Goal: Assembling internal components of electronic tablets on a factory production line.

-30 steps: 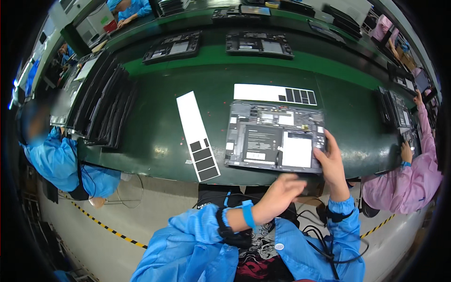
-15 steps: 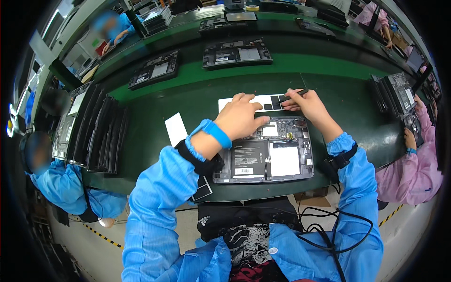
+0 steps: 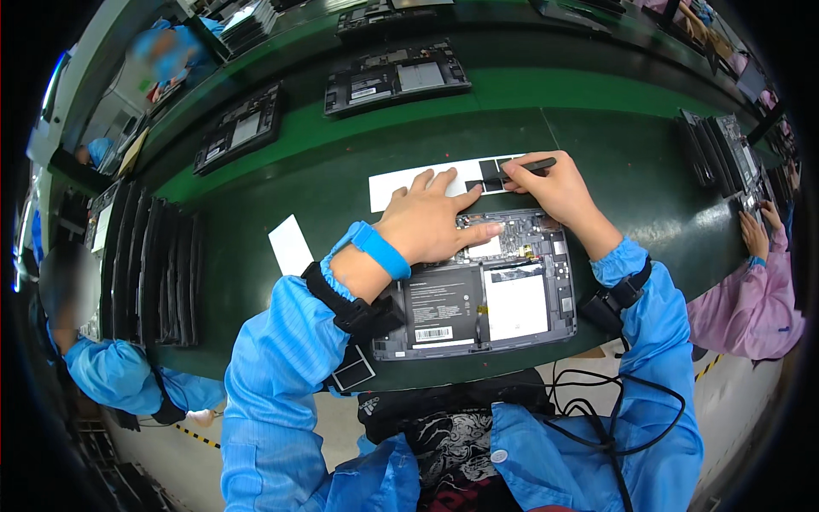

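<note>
A white backing sheet [image 3: 392, 189] with black rectangular pads [image 3: 489, 171] at its right end lies behind an opened laptop base [image 3: 444, 294]. My left hand [image 3: 424, 224] spreads its fingers over the sheet's front edge, its thumb stretched above the laptop's circuit board [image 3: 512, 235]. At the sheet's right end, my right hand [image 3: 554, 194] pinches a slim black pen-like tool [image 3: 541, 165]. The tool's working tip is near the black pads, mostly hidden by my fingers. A dark battery and a white-covered rectangular part [image 3: 516, 305] sit in the laptop's front half.
A loose white card [image 3: 290, 245] lies left of my left arm, and a black-and-white sheet [image 3: 351, 370] at the table's front edge. Stacked laptop bases [image 3: 153, 264] stand left, more [image 3: 721, 158] right. Opened bases [image 3: 397, 78] lie farther back. A pink-sleeved co-worker [image 3: 742, 299] sits right.
The view has shifted, so the table's contents sit differently in the picture. My right hand has tilted the tool flatter over the pads. My left hand stays spread on the sheet.
</note>
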The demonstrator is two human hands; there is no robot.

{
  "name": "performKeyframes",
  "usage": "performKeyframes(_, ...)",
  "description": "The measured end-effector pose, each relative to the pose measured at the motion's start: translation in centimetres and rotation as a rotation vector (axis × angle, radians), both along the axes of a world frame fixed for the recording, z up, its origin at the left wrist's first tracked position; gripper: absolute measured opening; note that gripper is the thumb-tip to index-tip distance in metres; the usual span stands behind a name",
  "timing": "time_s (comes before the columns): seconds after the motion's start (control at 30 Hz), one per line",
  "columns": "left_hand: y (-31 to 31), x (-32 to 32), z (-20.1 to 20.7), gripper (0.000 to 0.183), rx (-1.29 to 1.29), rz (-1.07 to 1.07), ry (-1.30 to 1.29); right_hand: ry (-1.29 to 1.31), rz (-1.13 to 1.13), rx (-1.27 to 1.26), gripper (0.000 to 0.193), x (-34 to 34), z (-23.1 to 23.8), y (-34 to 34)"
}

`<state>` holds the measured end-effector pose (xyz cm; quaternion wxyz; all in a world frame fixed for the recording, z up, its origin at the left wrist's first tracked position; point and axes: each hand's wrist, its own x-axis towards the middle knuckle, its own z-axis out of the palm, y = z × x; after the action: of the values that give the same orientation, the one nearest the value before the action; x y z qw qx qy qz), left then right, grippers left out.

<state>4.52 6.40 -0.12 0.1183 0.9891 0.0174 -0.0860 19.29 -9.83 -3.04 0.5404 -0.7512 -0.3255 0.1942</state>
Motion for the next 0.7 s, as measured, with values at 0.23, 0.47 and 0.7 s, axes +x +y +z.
performKeyframes(0.23, 0.2, 0.5, -0.9, 0.081, 0.015, 0.003, 0.004, 0.078, -0.011, 0.040, 0.026, -0.1, -0.1, 0.3)
performKeyframes(0.47, -0.5, 0.2, 0.2, 0.073, 0.050, 0.021, 0.006, 0.160, -0.014, 0.189, 0.023, -0.2, -0.5, -0.1)
performKeyframes(0.7, 0.0, 0.2, 0.1, 0.065, 0.043, -0.004, -0.015, 0.159, -0.093, 0.262, 0.022, -0.7, 1.4, -0.7)
